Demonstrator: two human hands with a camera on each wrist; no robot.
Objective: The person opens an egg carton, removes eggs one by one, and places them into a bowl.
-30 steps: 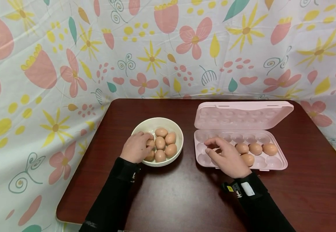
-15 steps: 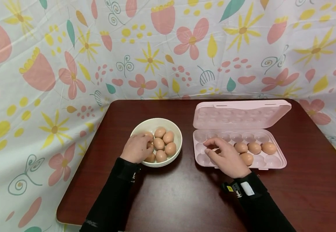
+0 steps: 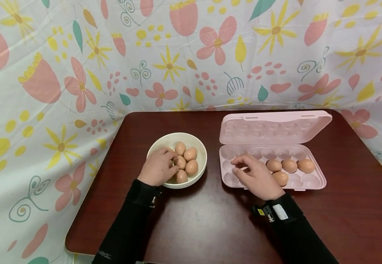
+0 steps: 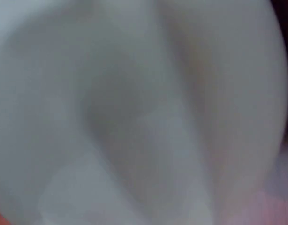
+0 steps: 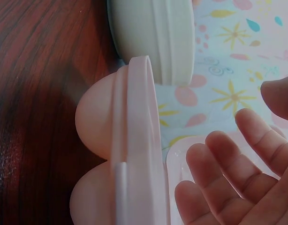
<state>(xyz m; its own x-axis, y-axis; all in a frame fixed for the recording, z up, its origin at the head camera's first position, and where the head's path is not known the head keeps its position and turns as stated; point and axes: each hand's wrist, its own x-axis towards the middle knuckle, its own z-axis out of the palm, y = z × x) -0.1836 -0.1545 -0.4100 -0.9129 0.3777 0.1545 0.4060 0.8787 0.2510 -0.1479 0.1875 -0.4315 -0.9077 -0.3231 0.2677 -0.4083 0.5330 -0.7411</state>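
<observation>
Round bowl (image 3: 167,140) and dimpled pink carton (image 3: 310,180) hold smooth oval eggs (image 3: 192,167).

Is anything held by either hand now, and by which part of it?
The right hand holds nothing. Left hand, over the bowl: cannot be told; its back hides the grip.

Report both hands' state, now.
Left hand: at the bowl, fingers bent; whether it holds anything cannot be told.
Right hand: open, holding nothing, over the pink egg box.
</observation>
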